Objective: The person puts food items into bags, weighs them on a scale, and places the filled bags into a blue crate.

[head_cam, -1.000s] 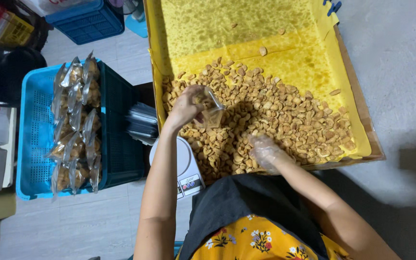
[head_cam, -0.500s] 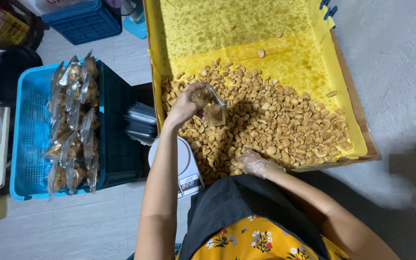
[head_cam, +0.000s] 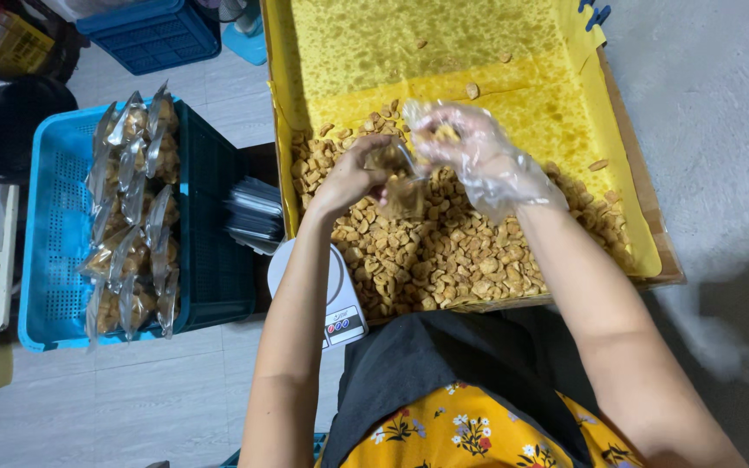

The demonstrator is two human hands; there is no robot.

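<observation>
Two rows of filled snack bags (head_cam: 132, 217) stand in the light-blue crate (head_cam: 45, 260), far left. White scale (head_cam: 327, 299) beside it. Left hand (head_cam: 353, 173) pinches a small clear bag (head_cam: 400, 186) above the yellow-lined tray (head_cam: 513, 113). Gloved right hand (head_cam: 470, 152) clutches fried snack pieces (head_cam: 439, 134) at the bag's mouth.

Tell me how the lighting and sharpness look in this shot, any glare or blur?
Head view: even, soft light with faint shadows; the snack pile and filled packets are sharp; the gloved right hand shows slight glare and blur above the small bag in the left hand.
</observation>
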